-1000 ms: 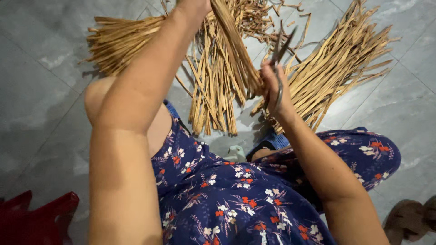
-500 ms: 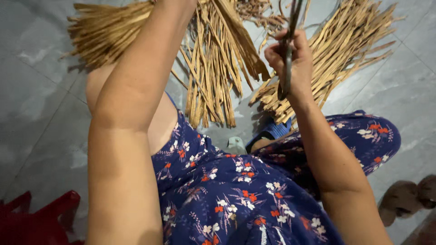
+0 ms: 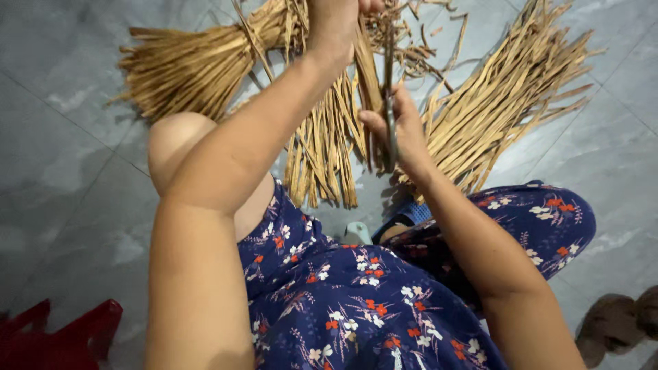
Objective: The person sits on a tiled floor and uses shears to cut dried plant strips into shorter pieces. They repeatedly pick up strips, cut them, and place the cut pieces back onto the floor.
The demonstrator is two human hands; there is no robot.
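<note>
My left hand (image 3: pixel 337 24) reaches up to the top edge and grips the upper end of a tan split strip (image 3: pixel 370 75) that hangs down in front of me. My right hand (image 3: pixel 404 133) holds a thin dark knife (image 3: pixel 389 103) upright against that strip. Loose tan strips (image 3: pixel 322 157) lie fanned on the floor under both hands. A tied bundle of strips (image 3: pixel 185 68) lies to the left, another pile (image 3: pixel 507 103) to the right. The fingertips of my left hand are cut off by the frame.
I sit over a grey tiled floor (image 3: pixel 62 178), wearing a dark blue flowered dress (image 3: pixel 356 301). A red plastic stool (image 3: pixel 62 339) shows at the bottom left. A brown sandal (image 3: pixel 617 322) lies at the bottom right.
The knife in my right hand has shifted left and down along the strip. The view has tilted so the piles sit lower and closer to centre.
</note>
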